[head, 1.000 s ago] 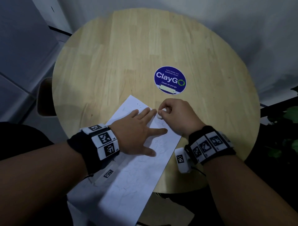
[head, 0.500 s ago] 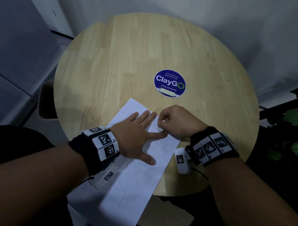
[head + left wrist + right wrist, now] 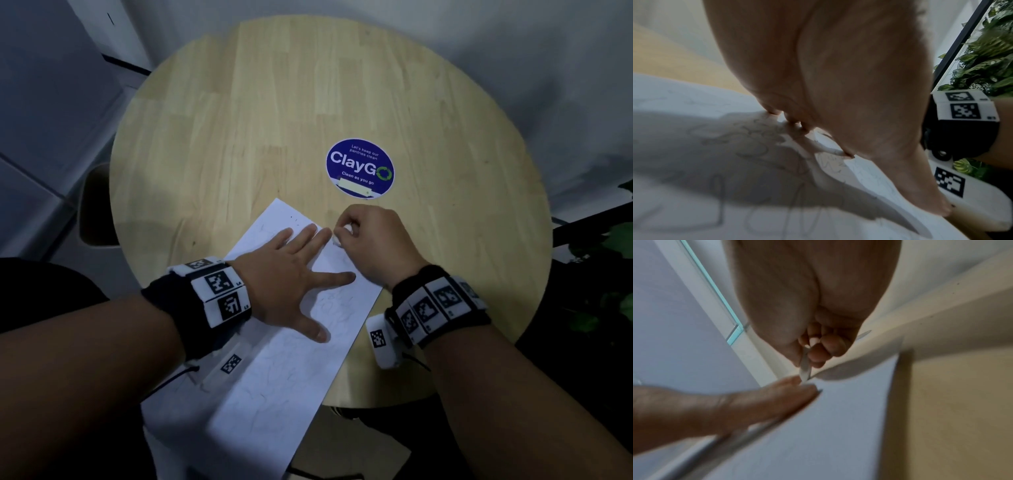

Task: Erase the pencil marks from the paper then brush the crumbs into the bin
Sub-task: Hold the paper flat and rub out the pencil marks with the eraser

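The paper (image 3: 274, 370) overhangs the table (image 3: 274, 102) edge (marks remain), pinned by your flat, spread left hand (image 3: 284, 287); your right hand (image 3: 370, 240) pinches the eraser (image 3: 337, 241) at its far edge. Rub hard there and the sheet may crumple.

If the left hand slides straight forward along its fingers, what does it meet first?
Probably the right hand and the white eraser it pinches: the left hand lies flat on the paper, its longest fingertips almost at the eraser. Whether they already touch is unclear.
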Tool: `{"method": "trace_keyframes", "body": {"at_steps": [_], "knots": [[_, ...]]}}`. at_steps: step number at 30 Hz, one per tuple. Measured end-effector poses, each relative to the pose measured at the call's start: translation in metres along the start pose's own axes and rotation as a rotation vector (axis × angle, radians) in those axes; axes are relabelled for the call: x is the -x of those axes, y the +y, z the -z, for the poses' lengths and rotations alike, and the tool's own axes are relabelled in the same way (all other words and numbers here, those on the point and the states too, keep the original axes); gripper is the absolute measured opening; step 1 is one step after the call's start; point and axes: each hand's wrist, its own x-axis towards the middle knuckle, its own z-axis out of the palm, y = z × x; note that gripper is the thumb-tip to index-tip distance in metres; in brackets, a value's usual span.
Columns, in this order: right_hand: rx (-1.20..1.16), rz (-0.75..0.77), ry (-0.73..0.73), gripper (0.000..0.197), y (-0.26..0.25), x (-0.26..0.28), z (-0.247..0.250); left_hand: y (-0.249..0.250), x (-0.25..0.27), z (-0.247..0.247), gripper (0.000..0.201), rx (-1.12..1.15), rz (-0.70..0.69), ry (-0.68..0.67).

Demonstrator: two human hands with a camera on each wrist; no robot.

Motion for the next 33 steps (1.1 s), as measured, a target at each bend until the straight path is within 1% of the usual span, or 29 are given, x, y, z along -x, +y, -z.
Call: {"method": "trace_keyframes", "body": {"at_steps": [3, 4, 5, 7, 8, 9, 10, 12, 13, 14, 15, 17, 18, 19, 22, 23, 24, 27, 28, 29, 31, 32, 33], "knots": [[0.055, -0.007, -0.201, 0.013, 0.001, -0.001, 0.009, 0.0, 0.0, 0.0, 0.104, -0.006, 0.004, 0.001], [0.042, -0.012, -0.221, 0.013, 0.0, 0.0, 0.009, 0.0, 0.0, 0.001, 0.104, -0.007, 0.006, -0.003], [0.021, -0.016, -0.197, 0.012, -0.001, 0.001, 0.008, 0.0, 0.0, 0.001, 0.105, -0.006, 0.007, -0.009], [-0.025, -0.007, -0.077, 0.009, -0.001, 0.002, 0.002, 0.0, 0.0, 0.001, 0.104, -0.004, 0.006, -0.011], [-0.032, -0.005, -0.04, 0.009, -0.001, 0.001, 0.001, 0.0, -0.001, 0.001, 0.103, -0.004, 0.005, -0.008], [-0.017, -0.006, -0.044, 0.01, -0.001, 0.0, 0.002, 0.0, 0.0, 0.001, 0.103, -0.007, 0.004, -0.005], [0.02, -0.008, -0.093, 0.012, 0.0, -0.001, 0.006, 0.0, 0.0, 0.001, 0.103, -0.011, 0.004, -0.001], [0.107, -0.017, -0.259, 0.017, 0.002, -0.002, 0.015, 0.001, 0.0, 0.001, 0.103, -0.017, 0.005, 0.011], [0.117, -0.029, -0.315, 0.018, 0.003, -0.002, 0.017, 0.001, -0.001, 0.001, 0.103, -0.018, 0.007, 0.012], [0.102, -0.035, -0.32, 0.018, 0.002, -0.001, 0.017, 0.001, 0.0, 0.002, 0.103, -0.018, 0.008, 0.008], [0.075, -0.03, -0.274, 0.016, 0.002, -0.001, 0.014, 0.001, 0.0, 0.002, 0.104, -0.016, 0.01, 0.001], [0.031, -0.001, -0.097, 0.012, 0.0, -0.001, 0.007, 0.001, -0.001, 0.001, 0.104, -0.01, 0.009, -0.006], [0.033, 0.005, -0.047, 0.012, 0.0, -0.001, 0.005, 0.001, -0.001, 0.001, 0.104, -0.007, 0.007, -0.006], [0.05, 0.006, -0.048, 0.013, 0.0, -0.002, 0.006, 0.001, -0.001, 0.001, 0.103, -0.007, 0.007, -0.006], [0.153, 0.005, -0.231, 0.018, 0.004, -0.005, 0.014, 0.001, -0.002, 0.001, 0.102, -0.004, 0.015, -0.005], [0.158, 0.003, -0.254, 0.017, 0.004, -0.005, 0.014, 0.001, -0.002, 0.001, 0.102, -0.005, 0.016, -0.005], [0.144, 0.01, -0.229, 0.016, 0.004, -0.004, 0.012, 0.001, -0.001, 0.002, 0.102, -0.005, 0.017, -0.007], [0.06, 0.029, -0.042, 0.011, 0.0, -0.002, 0.003, 0.001, -0.001, 0.002, 0.102, 0.003, 0.015, -0.017], [0.066, 0.025, -0.033, 0.011, -0.001, -0.002, 0.003, 0.001, -0.001, 0.001, 0.102, 0.005, 0.014, -0.018], [0.093, 0.02, -0.071, 0.011, 0.0, -0.003, 0.005, 0.0, -0.001, 0.001, 0.102, 0.007, 0.014, -0.018], [0.147, 0.004, -0.214, 0.015, 0.003, -0.003, 0.014, 0.0, -0.002, 0.001, 0.103, 0.008, 0.016, -0.013], [0.138, -0.013, -0.267, 0.017, 0.004, -0.002, 0.017, 0.001, -0.002, 0.002, 0.104, 0.007, 0.017, -0.013], [0.101, -0.027, -0.285, 0.018, 0.004, -0.002, 0.018, 0.001, -0.001, 0.003, 0.104, 0.008, 0.018, -0.017]]}}
